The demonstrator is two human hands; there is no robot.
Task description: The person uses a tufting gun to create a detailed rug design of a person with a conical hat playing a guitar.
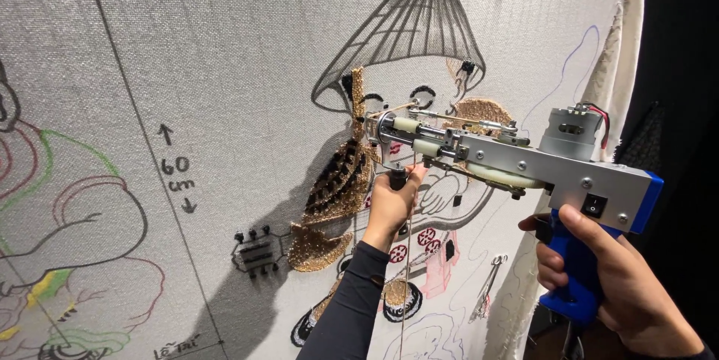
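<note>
Needle tip hidden against the stretched grey cloth (pixel 225 68); silver-and-blue tufting gun (pixel 524 165) at three o'clock, left hand (pixel 391 203) clamped on its front handle, right hand (pixel 607 277) wrapped round the blue grip.

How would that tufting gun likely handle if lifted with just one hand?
The tufting gun probably feels front-heavy: its long metal body and motor sit above the blue grip. It looks rigid, not floppy. Both the right hand and left hand hold it, suggesting two-handed steadying helps.

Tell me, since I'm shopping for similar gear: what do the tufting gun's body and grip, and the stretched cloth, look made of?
Tufting gun: the body looks like brushed bare metal, grey with screw heads. Blue grip in the right hand: probably moulded plastic, smooth and evenly coloured. Backing cloth: woven fabric, fine visible weave with a slight sheen.
</note>
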